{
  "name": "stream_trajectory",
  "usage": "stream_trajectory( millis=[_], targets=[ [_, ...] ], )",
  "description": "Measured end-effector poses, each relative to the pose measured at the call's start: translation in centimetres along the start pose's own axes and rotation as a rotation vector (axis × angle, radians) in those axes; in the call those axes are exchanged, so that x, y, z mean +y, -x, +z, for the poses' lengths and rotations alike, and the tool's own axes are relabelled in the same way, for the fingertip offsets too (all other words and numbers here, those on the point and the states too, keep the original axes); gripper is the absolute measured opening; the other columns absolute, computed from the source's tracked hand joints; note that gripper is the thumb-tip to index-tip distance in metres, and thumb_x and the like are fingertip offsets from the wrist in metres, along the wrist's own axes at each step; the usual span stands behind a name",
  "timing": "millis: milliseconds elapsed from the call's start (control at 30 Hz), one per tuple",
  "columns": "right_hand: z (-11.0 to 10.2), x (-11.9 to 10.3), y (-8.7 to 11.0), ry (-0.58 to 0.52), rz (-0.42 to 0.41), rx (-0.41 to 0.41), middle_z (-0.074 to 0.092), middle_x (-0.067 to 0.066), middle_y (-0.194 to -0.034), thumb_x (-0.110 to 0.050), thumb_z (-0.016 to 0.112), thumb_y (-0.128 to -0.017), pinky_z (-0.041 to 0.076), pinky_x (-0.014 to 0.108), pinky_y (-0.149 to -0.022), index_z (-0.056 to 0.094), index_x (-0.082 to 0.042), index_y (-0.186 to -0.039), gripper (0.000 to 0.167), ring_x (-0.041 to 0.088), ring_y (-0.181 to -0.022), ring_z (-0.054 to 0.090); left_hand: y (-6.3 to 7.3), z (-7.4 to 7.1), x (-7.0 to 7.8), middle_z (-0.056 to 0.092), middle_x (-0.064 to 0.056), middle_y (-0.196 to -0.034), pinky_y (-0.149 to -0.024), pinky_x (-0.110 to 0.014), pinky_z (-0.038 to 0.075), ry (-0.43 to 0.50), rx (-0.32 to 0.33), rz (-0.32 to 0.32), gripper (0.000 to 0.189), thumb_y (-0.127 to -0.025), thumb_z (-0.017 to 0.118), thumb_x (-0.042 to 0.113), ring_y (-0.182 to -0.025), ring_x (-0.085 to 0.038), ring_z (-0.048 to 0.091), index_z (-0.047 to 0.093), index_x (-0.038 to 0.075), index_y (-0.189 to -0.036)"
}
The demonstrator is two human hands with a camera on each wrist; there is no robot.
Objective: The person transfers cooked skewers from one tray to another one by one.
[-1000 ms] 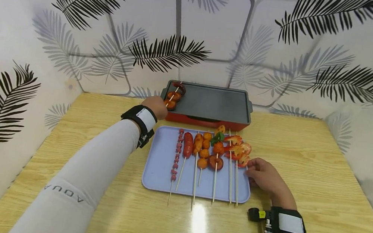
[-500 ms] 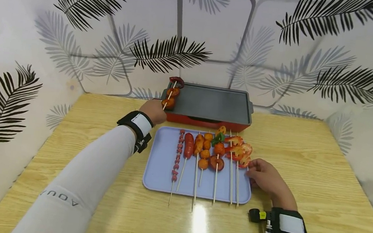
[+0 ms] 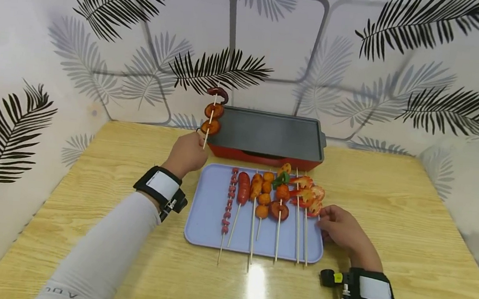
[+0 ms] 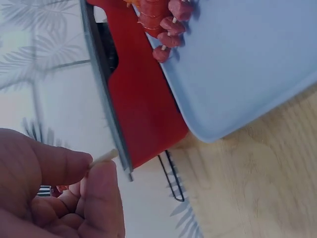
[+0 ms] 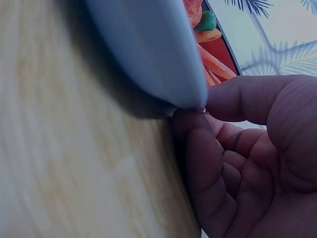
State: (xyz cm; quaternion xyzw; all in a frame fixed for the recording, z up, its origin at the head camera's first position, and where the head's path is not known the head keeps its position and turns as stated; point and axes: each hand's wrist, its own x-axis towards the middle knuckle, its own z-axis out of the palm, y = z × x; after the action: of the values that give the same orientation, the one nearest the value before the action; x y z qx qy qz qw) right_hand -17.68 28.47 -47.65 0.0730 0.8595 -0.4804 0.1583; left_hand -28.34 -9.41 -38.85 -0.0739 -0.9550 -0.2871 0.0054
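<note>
In the head view my left hand point(image 3: 187, 155) holds a food skewer point(image 3: 214, 111) upright at the left end of a grill pan point(image 3: 271, 134). Two round brown slices and a dark red curled piece are threaded on it. The left wrist view shows thumb and forefinger pinching the stick's pale end point(image 4: 105, 157). My right hand point(image 3: 342, 230) grips the right edge of a pale blue tray point(image 3: 207, 218); in the right wrist view, thumb and fingertips meet at the tray rim point(image 5: 190, 101). A shrimp skewer point(image 3: 310, 195) lies closest to that hand.
Several skewers lie across the tray, among them a sausage skewer point(image 3: 243, 188) and one of small pink pieces point(image 3: 228, 206); their sticks overhang its front edge. The grill's red front point(image 3: 264, 160) stands just behind the tray. A patterned backdrop point(image 3: 276, 37) rises behind the wooden table point(image 3: 398, 208).
My left hand has drawn back, left and toward me, lifting the skewer from over the grill's left end to a more upright pose. The right hand keeps its grip on the tray.
</note>
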Motion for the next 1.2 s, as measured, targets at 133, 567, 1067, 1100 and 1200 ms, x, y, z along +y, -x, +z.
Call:
stream_trajectory(
  millis=[133, 567, 1067, 1100, 1200],
  targets=[
    [0.0, 0.1, 0.0, 0.005, -0.003, -0.002, 0.057, 0.013, -0.094, -0.009, 0.058, -0.095, 0.050, 0.033, -0.068, 0.052, 0.005, -0.118, 0.027, 0.023, -0.080, 0.055, 2.1, 0.7, 0.0, 0.053, -0.010, -0.079, -0.059, -0.033, 0.040, 0.006, 0.050, -0.004, 0.014, -0.085, 0.046, -0.003, -0.069, -0.024, 0.050, 0.057, -0.002, -0.094],
    [-0.2, -0.3, 0.3, -0.005, -0.016, 0.001, 0.058, 0.014, -0.096, -0.008, 0.058, -0.095, 0.052, 0.033, -0.068, 0.051, 0.007, -0.119, 0.029, 0.023, -0.081, 0.056, 7.8, 1.8, 1.2, 0.049, -0.009, -0.069, -0.049, -0.030, 0.035, 0.084, -0.012, -0.040, 0.005, -0.089, 0.055, -0.001, -0.060, -0.022, 0.048, 0.054, 0.001, -0.085],
    [0.0, -0.1, 0.2, 0.009, -0.045, 0.003, 0.057, 0.012, -0.092, -0.007, 0.057, -0.094, 0.051, 0.032, -0.065, 0.051, 0.008, -0.116, 0.027, 0.022, -0.078, 0.055, 12.1, 4.4, 0.1, 0.048, -0.005, -0.066, -0.048, -0.027, 0.033, 0.126, -0.227, -0.070, 0.014, -0.085, 0.058, -0.003, -0.056, -0.018, 0.046, 0.052, 0.005, -0.076],
    [0.1, -0.1, 0.2, 0.009, -0.048, 0.002, 0.057, 0.012, -0.092, -0.007, 0.057, -0.094, 0.051, 0.032, -0.065, 0.051, 0.008, -0.116, 0.027, 0.021, -0.077, 0.055, 12.2, 4.5, 0.1, 0.048, -0.005, -0.066, -0.048, -0.027, 0.033, 0.127, -0.234, -0.083, 0.013, -0.084, 0.059, -0.003, -0.057, -0.018, 0.046, 0.052, 0.005, -0.076],
    [0.1, -0.1, 0.2, 0.004, -0.053, 0.001, 0.057, 0.012, -0.091, -0.006, 0.057, -0.094, 0.051, 0.032, -0.065, 0.051, 0.009, -0.117, 0.028, 0.021, -0.077, 0.055, 12.7, 4.7, -0.1, 0.048, -0.006, -0.067, -0.050, -0.027, 0.033, 0.124, -0.244, -0.097, 0.012, -0.083, 0.059, -0.003, -0.059, -0.019, 0.046, 0.053, 0.005, -0.076]
  ],
)
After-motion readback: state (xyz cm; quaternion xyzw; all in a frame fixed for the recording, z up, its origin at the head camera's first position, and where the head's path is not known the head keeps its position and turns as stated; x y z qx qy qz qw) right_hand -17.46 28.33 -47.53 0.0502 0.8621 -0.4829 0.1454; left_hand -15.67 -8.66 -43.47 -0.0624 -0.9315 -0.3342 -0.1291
